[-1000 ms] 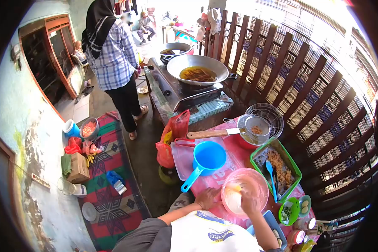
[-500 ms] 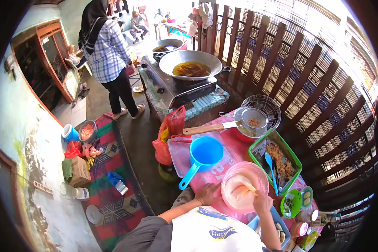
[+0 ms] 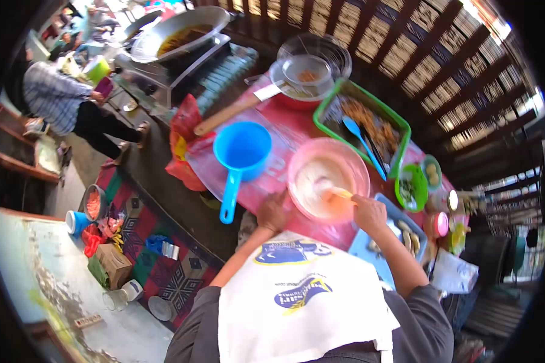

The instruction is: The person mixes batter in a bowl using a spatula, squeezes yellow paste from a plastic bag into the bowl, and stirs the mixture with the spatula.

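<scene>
A pink plastic bowl (image 3: 298, 158) of thick white batter (image 3: 321, 176) stands on the table in front of me. My right hand (image 3: 370, 213) is closed around the handle of an orange spoon (image 3: 340, 193), whose head is down in the batter. My left hand (image 3: 274, 212) rests on the pink tablecloth just left of the bowl, fingers stretched out and holding nothing. Left of the bowl stands a blue dipper (image 3: 242, 148), its handle pointing towards me. A blue tray (image 3: 362, 247) with pale oblong pieces lies partly under my right forearm.
Behind the bowl is a green-rimmed tray (image 3: 399, 124) of fried crumbs with a blue spoon (image 3: 363, 142). A strainer (image 3: 306, 71) with a wooden handle lies farther back. Beyond it, a large wok (image 3: 181, 36) of oil sits on a stove. Another person (image 3: 57, 97) stands at left.
My view has turned and tilted, so the whole scene appears shifted and rotated. The spoon sits at a different angle in the batter. My left hand stays beside the bowl.
</scene>
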A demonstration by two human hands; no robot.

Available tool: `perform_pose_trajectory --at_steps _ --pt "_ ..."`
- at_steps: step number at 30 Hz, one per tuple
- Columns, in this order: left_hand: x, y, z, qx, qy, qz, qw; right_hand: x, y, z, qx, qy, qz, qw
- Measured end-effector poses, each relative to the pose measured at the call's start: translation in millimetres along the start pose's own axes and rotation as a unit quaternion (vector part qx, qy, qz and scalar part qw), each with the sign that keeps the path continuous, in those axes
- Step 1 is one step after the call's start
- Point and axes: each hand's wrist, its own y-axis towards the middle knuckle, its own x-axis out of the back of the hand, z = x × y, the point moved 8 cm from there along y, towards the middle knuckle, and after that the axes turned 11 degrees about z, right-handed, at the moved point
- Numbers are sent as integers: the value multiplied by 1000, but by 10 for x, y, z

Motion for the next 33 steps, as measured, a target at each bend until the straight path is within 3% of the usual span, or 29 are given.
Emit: perform_pose_trajectory --at_steps 2,4,6,9,12,15,19,20,23,28,31,33 --pt "-60 5 39 -8 9 -5 1000 -72 -211 274 54 21 20 998" --pt "-86 3 35 -9 14 -12 1000 -74 -187 530 107 36 -32 993" --pt "-28 15 21 -10 20 -15 1000 -72 132 468 93 51 -79 991" --pt "39 16 -33 -17 11 -19 1000 103 356 92 -47 9 -70 996" --pt "41 27 -44 -8 3 -12 1000 144 122 164 32 15 49 998" --pt "20 14 -6 -22 20 -37 999 0 65 501 120 21 -46 991" --pt "98 52 -34 -8 19 -14 1000 75 416 209 -3 14 -58 998" --pt "96 54 -39 -10 16 -15 1000 111 453 216 16 10 -35 999" --pt "67 40 -48 -16 12 -7 1000 24 482 455 172 156 -103 967" --pt "115 58 -9 -7 12 -18 1000 -250 363 439 73 1 9 997" --pt "62 25 -17 -15 15 -32 999 -22 283 187 74 26 75 994" --pt "51 24 -12 -15 28 -34 999 0 476 8 51 81 14 995"
